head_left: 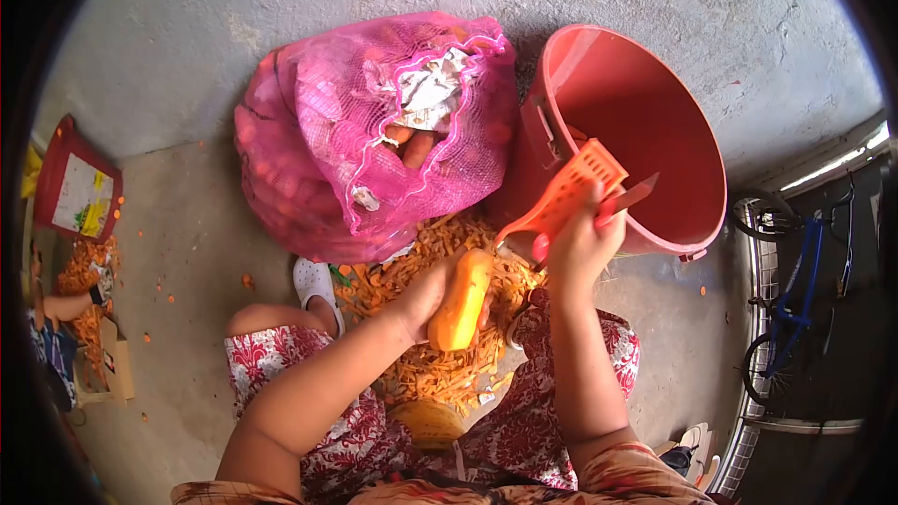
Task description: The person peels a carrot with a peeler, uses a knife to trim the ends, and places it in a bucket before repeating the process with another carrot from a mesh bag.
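My left hand [427,297] is closed round a peeled orange vegetable [462,301], held upright above a heap of orange peelings [449,374] on the floor. To its right my right hand [587,241] grips an orange perforated peeler [566,189], whose lower tip is close to the vegetable's top end. A small pointed blade [640,191] with a red handle sticks out of the same hand. Behind my hands stands an open pink mesh sack [374,131] of unpeeled vegetables, with crumpled paper in its mouth.
A large red bucket [655,103] stands tilted at the back right, against the wall. Far left are a smaller red bucket [79,182], more peelings and another person's arm [67,305]. At right, a blue bicycle [795,309] is behind a grille.
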A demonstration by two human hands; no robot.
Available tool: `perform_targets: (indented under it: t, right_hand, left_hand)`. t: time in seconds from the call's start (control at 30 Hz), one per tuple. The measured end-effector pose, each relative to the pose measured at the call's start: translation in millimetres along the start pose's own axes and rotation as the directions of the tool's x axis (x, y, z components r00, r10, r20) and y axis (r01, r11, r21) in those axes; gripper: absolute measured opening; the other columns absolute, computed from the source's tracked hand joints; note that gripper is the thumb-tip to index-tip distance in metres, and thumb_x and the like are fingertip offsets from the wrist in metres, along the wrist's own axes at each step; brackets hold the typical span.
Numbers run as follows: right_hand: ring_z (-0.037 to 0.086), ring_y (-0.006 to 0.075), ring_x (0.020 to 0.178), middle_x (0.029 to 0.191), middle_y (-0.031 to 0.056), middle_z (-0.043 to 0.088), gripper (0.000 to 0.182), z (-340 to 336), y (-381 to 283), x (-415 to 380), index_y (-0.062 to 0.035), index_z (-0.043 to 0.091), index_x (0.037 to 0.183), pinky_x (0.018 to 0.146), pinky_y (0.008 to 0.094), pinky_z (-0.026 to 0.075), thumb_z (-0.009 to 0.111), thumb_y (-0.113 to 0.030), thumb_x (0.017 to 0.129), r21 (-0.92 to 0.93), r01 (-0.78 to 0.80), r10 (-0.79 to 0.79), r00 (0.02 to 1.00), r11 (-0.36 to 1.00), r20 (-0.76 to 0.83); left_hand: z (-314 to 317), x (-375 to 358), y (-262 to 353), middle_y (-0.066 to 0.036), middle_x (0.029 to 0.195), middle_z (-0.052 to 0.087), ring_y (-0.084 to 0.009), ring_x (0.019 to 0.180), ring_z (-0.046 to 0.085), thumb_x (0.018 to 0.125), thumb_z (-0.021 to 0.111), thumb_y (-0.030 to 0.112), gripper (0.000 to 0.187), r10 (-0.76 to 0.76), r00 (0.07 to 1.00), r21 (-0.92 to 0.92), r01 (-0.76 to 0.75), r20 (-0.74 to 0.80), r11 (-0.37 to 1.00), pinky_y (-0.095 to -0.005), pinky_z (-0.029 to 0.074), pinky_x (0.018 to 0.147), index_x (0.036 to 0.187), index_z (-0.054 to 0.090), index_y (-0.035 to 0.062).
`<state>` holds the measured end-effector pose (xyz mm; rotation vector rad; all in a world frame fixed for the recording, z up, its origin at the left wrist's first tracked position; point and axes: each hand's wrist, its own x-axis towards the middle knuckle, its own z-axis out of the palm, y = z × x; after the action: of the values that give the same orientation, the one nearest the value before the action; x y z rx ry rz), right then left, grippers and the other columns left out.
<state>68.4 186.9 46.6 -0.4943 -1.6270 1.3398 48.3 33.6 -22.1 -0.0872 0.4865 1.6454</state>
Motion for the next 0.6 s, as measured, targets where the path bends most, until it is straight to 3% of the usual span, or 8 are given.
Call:
perform_targets:
  t: [0.03,0.1,0.17,0.3,0.37,0.43,0.57,0.6]
  right_hand:
    - [0.045,0.0041,0.054,0.067,0.0002,0.051,0.012,3.5,-11.6,-10.5,-0.0023,0.049,0.084,0.048,0.0182,0.038,0.044,-0.013,0.088,0.058,-0.079,0.074,0.994,0.995,0.083]
    - [0.045,0.0086,0.052,0.06,0.005,0.049,0.01,6.5,-5.0,-31.7,-0.0013,0.047,0.085,0.048,0.0233,0.038,0.047,-0.011,0.085,-0.17,0.156,-0.12,0.971,0.973,0.205]
    - [0.048,0.0103,0.051,0.057,0.0081,0.051,0.009,10.6,-12.4,-46.9,-0.0011,0.047,0.083,0.047,0.0261,0.039,0.049,-0.01,0.084,-0.23,0.259,-0.2,0.947,0.938,0.25]
    - [0.045,0.0084,0.051,0.06,0.0064,0.051,0.011,7.0,-3.5,-18.5,-0.001,0.047,0.085,0.048,0.0244,0.039,0.047,-0.012,0.086,-0.199,0.112,-0.102,0.993,0.973,0.06]
    - [0.042,0.0026,0.059,0.069,-0.0029,0.048,0.012,2.8,6.4,-8.1,-0.0015,0.049,0.092,0.052,0.0175,0.035,0.042,-0.011,0.088,-0.155,0.083,-0.09,0.995,0.984,-0.033]
    - [0.045,0.0034,0.061,0.071,-0.002,0.051,0.014,-0.3,3.4,0.7,-0.0022,0.05,0.089,0.054,0.0187,0.038,0.042,-0.014,0.089,0.035,-0.057,0.06,0.994,0.998,-0.091]
    - [0.043,0.0026,0.061,0.074,-0.0019,0.05,0.015,0.7,-1.0,2.1,-0.0011,0.048,0.096,0.054,0.0177,0.037,0.042,-0.014,0.089,0.095,-0.076,0.082,0.995,0.993,-0.062]
    - [0.041,0.0018,0.06,0.074,-0.0023,0.049,0.016,0.9,-0.2,1.6,-0.0006,0.047,0.098,0.053,0.0169,0.035,0.042,-0.013,0.089,0.105,-0.084,0.089,0.995,0.991,-0.041]
  left_hand:
    - [-2.8,1.3,0.0,-0.009,0.07,0.052,-0.0221,0.061,0.055,0.083,0.033,0.052,0.05,0.022,1.0,0.011,-0.022,-0.019,1.0,-0.0379,0.048,0.047,0.088,0.049,0.0053]
    - [6.5,0.4,1.5,-0.009,0.071,0.054,-0.0231,0.061,0.057,0.084,0.033,0.052,0.049,0.084,0.995,0.048,-0.082,-0.045,0.995,-0.038,0.049,0.046,0.088,0.049,0.006]
    - [31.2,-9.4,6.2,-0.009,0.071,0.055,-0.0233,0.061,0.057,0.084,0.032,0.052,0.048,0.139,0.987,0.177,-0.123,-0.082,0.977,-0.0381,0.049,0.046,0.089,0.049,0.0067]
    - [17.2,-0.8,-0.1,-0.011,0.07,0.054,-0.0226,0.06,0.057,0.086,0.03,0.051,0.049,0.104,0.994,0.109,-0.102,-0.016,0.989,-0.0378,0.05,0.047,0.087,0.049,0.0052]
    - [11.1,0.8,2.1,-0.011,0.069,0.053,-0.0224,0.059,0.056,0.086,0.03,0.05,0.049,0.076,0.997,0.068,-0.076,0.003,0.995,-0.0377,0.049,0.047,0.086,0.049,0.005]
    - [5.2,-2.4,4.0,-0.011,0.069,0.053,-0.0225,0.059,0.056,0.086,0.03,0.05,0.049,0.058,0.998,0.06,-0.057,-0.012,0.997,-0.0377,0.049,0.047,0.087,0.048,0.0053]
    - [-1.1,-1.6,5.3,-0.012,0.073,0.054,-0.0257,0.062,0.058,0.085,0.034,0.051,0.048,0.039,0.999,-0.042,-0.04,-0.025,0.998,-0.0401,0.051,0.053,0.093,0.047,0.0057]
    - [-0.6,-1.2,5.8,-0.012,0.074,0.054,-0.0268,0.064,0.058,0.084,0.036,0.05,0.047,0.062,0.989,-0.03,-0.066,-0.135,0.997,-0.041,0.051,0.055,0.095,0.047,0.0065]
